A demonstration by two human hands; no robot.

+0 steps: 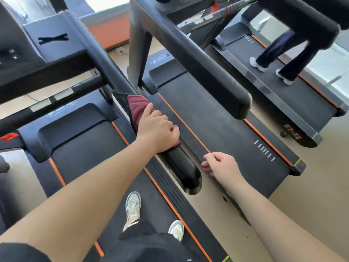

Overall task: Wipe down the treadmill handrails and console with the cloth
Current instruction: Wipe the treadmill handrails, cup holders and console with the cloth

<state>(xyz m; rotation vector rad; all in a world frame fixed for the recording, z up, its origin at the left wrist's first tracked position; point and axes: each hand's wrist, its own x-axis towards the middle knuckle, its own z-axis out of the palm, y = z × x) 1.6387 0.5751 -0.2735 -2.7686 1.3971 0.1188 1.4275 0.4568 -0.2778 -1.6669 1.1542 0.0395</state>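
A treadmill console [47, 40] is seen up and to the left of the left hand [156, 129], which is curled over a maroon cloth [137, 104] and pressed down onto the black handrail [181, 167]. The cloth is bunched beneath the palm and spills out ahead of the fingers along the rail. The rail's bare, rounded end is shown just behind that wrist. To the right of it, the right hand [221, 165] is held just beside the rail, fingers loosely curled with nothing in them, above the belt of a neighbouring treadmill [217, 129]. Farther right and well beyond that hand, another person's legs [283, 52] are pictured on a third machine
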